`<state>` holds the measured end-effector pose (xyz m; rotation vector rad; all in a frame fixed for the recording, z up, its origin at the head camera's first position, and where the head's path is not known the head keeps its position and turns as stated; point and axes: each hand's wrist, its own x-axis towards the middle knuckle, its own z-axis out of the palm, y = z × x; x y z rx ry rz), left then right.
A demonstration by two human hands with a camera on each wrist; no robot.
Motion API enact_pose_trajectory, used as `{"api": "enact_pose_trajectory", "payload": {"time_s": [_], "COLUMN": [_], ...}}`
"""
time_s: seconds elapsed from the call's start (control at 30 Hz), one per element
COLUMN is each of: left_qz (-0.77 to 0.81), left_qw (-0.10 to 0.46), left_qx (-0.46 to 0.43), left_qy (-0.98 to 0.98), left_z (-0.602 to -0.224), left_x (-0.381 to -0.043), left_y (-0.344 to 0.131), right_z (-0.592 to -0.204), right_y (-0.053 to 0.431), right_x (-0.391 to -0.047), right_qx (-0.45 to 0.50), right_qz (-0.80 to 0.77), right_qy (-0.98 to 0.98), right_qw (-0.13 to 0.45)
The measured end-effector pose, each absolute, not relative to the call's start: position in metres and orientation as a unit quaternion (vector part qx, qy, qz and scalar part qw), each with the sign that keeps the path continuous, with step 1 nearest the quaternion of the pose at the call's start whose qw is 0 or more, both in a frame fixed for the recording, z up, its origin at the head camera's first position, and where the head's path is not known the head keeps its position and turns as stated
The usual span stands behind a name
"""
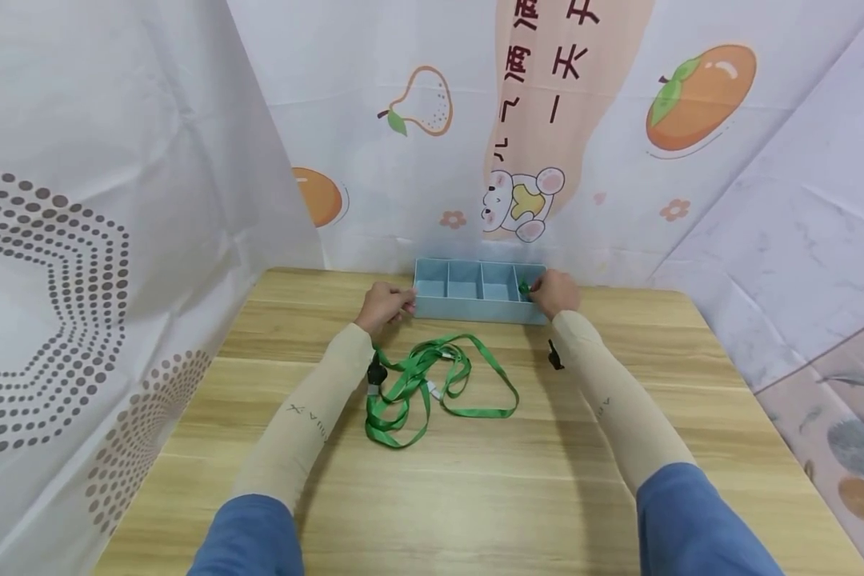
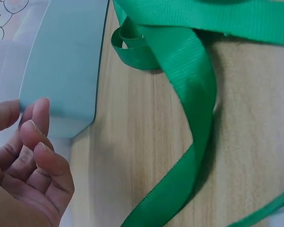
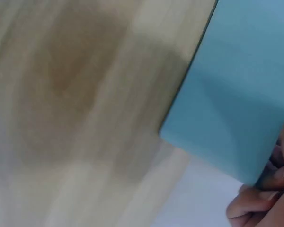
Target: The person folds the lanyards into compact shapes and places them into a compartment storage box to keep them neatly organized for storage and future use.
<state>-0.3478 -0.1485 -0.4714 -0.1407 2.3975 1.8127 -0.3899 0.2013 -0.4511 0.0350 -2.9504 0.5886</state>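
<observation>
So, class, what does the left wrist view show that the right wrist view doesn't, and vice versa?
Only the left wrist view shows the green strap, the left hand touching the blue box and part of a cartoon. Only the right wrist view shows the right hand, fingers bent by a box corner. Both show the blue box and wooden table.

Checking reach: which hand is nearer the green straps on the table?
Left hand, just beyond the green straps; the right hand is farther, at the right end of the blue box.
</observation>
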Motion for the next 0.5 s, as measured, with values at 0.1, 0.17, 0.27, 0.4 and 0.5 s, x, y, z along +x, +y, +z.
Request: {"api": "enact_pose_trajectory", "payload": {"time_s": [0.1, 0.17, 0.27, 0.4, 0.5], "left_qz": [0.600, 0.596, 0.586, 0.582, 0.580], "left_qw": [0.069, 0.072, 0.075, 0.076, 0.073], "left_qx": [-0.048, -0.048, -0.046, -0.049, -0.051], "left_qy": [0.795, 0.798, 0.805, 0.808, 0.810], "left_z": [-0.472, -0.472, -0.474, -0.475, -0.474], "left_x": [-0.349, -0.350, -0.353, -0.353, -0.353], "left_y": [-0.149, -0.148, -0.149, -0.151, -0.152], "right_z": [-0.452, -0.453, -0.453, -0.452, -0.452], "right_y": [0.198, 0.197, 0.193, 0.190, 0.188], "right_x": [-0.396, -0.400, -0.405, -0.410, -0.413], "right_qx": [0.005, -0.012, -0.039, -0.053, -0.051], "right_qz": [0.153, 0.129, 0.107, 0.093, 0.088], "right_qy": [-0.986, -0.990, -0.993, -0.994, -0.995], "right_qw": [0.060, 0.052, 0.037, 0.014, 0.003]}}
